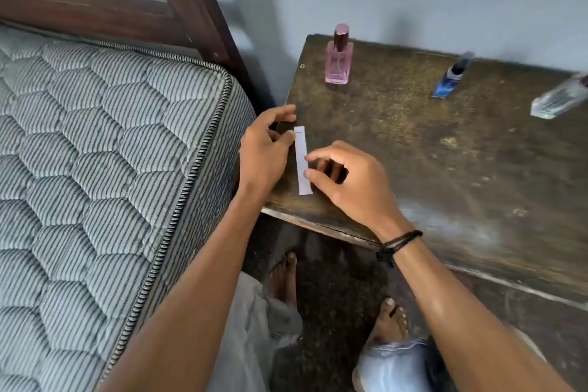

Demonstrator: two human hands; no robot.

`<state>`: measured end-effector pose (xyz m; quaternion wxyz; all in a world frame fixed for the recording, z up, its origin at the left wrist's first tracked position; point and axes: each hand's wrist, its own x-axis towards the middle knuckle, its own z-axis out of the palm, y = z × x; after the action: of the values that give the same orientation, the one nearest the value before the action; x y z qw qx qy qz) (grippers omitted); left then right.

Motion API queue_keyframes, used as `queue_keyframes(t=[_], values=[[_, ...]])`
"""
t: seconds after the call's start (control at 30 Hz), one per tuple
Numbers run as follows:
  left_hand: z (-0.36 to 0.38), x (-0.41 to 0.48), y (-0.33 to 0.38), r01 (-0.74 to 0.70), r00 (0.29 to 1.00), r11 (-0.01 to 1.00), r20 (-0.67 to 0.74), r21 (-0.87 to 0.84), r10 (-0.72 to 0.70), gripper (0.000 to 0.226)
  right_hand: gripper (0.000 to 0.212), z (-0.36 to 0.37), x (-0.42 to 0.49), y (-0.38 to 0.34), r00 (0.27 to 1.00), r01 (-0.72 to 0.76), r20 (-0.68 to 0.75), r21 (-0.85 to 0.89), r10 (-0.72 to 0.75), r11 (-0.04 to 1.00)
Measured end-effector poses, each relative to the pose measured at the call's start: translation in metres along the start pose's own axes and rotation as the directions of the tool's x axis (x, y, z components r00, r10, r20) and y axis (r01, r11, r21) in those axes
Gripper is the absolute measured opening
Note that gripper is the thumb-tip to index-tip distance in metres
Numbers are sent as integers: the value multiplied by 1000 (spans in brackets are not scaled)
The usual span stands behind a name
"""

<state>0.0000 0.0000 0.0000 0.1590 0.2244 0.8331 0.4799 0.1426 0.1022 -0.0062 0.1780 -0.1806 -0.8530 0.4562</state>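
The right hand (346, 181) pinches the right edge of the white paper strip (300, 146) between thumb and forefinger at the frame's centre, while the left hand (265, 149), fingers loosely curled, sets its thumb tip against the strip's upper end; whether it grips there I cannot tell. The strip lies flat on the desk (413, 153) just beside its left edge, so a slack pinch or a light tug could well slide it off into the gap by the bed (111, 153). The pink perfume bottle (339, 57) stands at upper centre, well apart, though a hasty reach might tip it.
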Motion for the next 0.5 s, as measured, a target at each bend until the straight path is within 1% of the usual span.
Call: queue_keyframes(t=[0.07,0.17,0.27,0.4,0.5], values=[[2,-4,-3,-19,999,1000,-26,-2,18,42,19,1,-5,-1,999,35,-11,-87,-36,996],[7,-5,-8,-24,999,999,-44,-23,23,41,27,3,-4,3,998,59,37,-199,-53,978],[7,-11,-9,-38,997,999,-75,-35,35,39,31,5,-6,3,996,87,59,-271,-74,959],[10,-18,3,-54,995,998,-80,33,56,38,29,4,-4,1,991,113,101,-326,-85,938],[12,-20,7,-75,995,994,-63,81,80,38,20,1,-3,-2,989,124,123,-359,-85,925]])
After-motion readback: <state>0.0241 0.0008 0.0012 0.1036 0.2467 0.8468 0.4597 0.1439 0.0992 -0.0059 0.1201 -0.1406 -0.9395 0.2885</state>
